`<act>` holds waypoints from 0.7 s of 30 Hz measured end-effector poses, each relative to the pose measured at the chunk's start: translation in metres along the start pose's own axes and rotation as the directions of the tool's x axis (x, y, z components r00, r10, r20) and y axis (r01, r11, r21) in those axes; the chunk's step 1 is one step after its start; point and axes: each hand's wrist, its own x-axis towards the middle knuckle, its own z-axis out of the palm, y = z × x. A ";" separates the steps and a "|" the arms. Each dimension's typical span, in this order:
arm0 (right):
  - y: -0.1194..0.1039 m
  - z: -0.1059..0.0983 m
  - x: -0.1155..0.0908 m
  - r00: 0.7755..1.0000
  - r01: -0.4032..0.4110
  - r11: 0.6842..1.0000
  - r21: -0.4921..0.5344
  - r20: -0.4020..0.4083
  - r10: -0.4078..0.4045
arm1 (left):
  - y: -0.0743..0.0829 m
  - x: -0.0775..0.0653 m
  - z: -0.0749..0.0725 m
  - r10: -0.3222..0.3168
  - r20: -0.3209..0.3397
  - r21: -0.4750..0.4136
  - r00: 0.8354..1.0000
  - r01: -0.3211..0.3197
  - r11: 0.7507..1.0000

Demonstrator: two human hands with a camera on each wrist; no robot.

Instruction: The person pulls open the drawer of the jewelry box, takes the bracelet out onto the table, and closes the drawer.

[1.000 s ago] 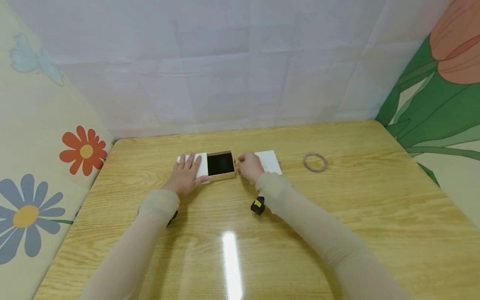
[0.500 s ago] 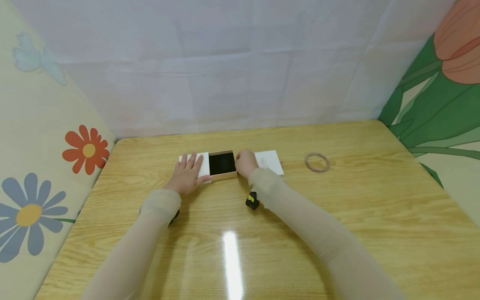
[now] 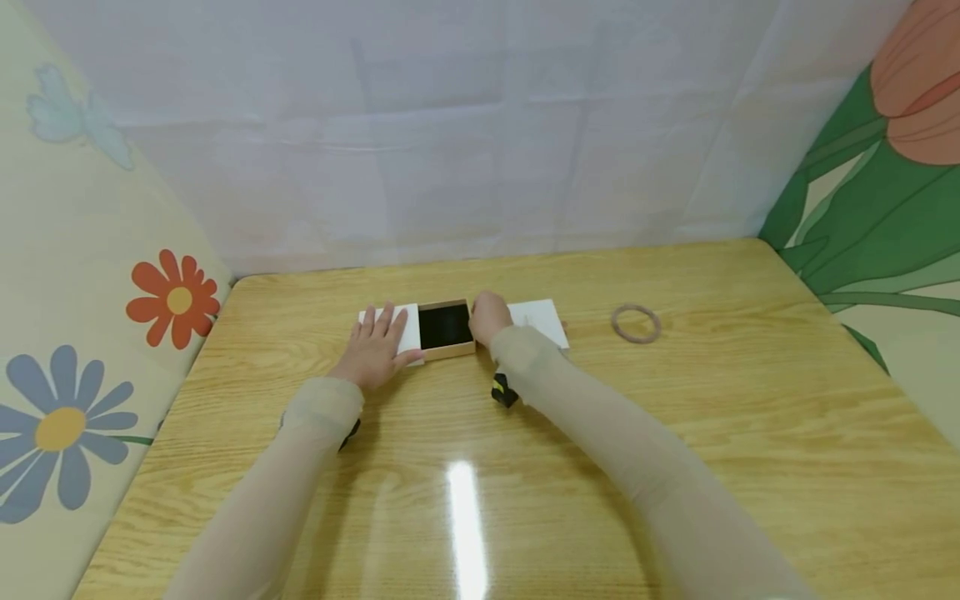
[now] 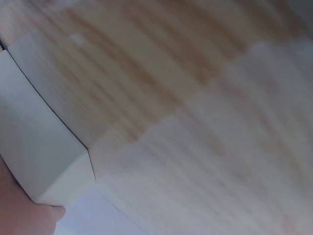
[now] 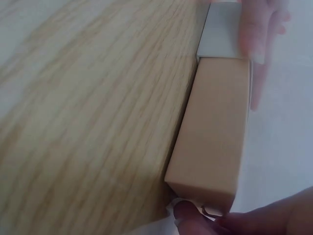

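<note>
A shallow drawer box lies on the table, its white sleeve (image 3: 410,329) partly off the brown cardboard drawer (image 5: 210,122), which has a black inside. My left hand (image 3: 370,354) rests flat on the sleeve with fingers spread; the thumb (image 4: 29,220) lies along the sleeve's edge in the left wrist view. My right hand (image 3: 491,318) is at the drawer's right end. In the right wrist view its thumb and finger pinch a small pull loop (image 5: 211,213) on that end.
Right of my right hand lies a white flat packet (image 3: 546,322), partly hidden by the hand. A pinkish-brown ring (image 3: 637,340) lies farther right on the wooden table (image 3: 720,400). A white sheet (image 3: 450,167) hangs behind the table.
My right hand has moved left from the white packet's edge to the drawer's end, uncovering more of the packet. The left hand and the box keep their places.
</note>
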 end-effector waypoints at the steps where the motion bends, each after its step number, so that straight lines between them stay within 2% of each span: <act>1: 0.000 0.000 0.001 1.000 -0.002 1.000 -0.004 -0.001 0.002 | 0.000 0.000 0.000 0.001 -0.003 0.000 1.000 -0.001 1.000; 6: 0.000 0.002 0.009 0.999 -0.038 0.999 -0.012 0.020 0.038 | 0.001 -0.001 -0.001 0.000 -0.009 0.008 1.000 0.000 1.000; 9: 0.003 0.005 0.012 1.000 -0.003 0.999 -0.045 -0.022 0.002 | 0.001 -0.001 -0.002 -0.002 -0.017 0.007 1.000 0.003 1.000; 10: 0.013 0.015 0.023 0.997 0.046 0.998 -0.045 -0.056 -0.048 | 0.001 -0.001 -0.002 -0.003 -0.020 0.006 1.000 0.003 1.000; 13: 0.018 0.022 0.031 0.996 0.066 0.997 -0.051 -0.056 -0.069 | 0.001 -0.002 -0.002 -0.001 -0.022 0.007 1.000 0.001 1.000; 16: 0.016 0.025 0.037 0.999 0.033 0.999 -0.001 -0.017 -0.033 | 0.001 -0.001 -0.001 0.003 -0.017 0.008 1.000 -0.003 1.000; 17: 0.005 0.016 0.027 1.000 -0.010 1.000 -0.003 0.008 0.010 | 0.001 -0.001 -0.001 0.004 -0.017 0.009 1.000 -0.004 1.000; 21: -0.005 0.009 0.011 1.000 0.005 1.000 0.002 -0.026 -0.005 | 0.002 -0.001 -0.001 0.003 -0.021 0.009 1.000 -0.003 1.000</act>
